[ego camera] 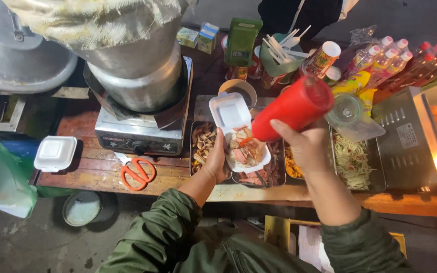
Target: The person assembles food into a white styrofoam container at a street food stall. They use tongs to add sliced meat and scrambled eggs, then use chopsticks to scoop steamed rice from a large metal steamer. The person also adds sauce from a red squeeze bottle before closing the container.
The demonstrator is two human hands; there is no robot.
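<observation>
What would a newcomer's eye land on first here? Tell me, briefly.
The red squeeze bottle in the right hand, tipped nozzle-down over the open white foam box of food that the left hand holds at the centre. Next, the big steel pot on the stove at upper left, and the orange scissors below it.

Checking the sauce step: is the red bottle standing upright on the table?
No, the right hand tilts the red bottle over the foam box.

Single head camera, steep downward view, close over food stall table (92,172).
</observation>
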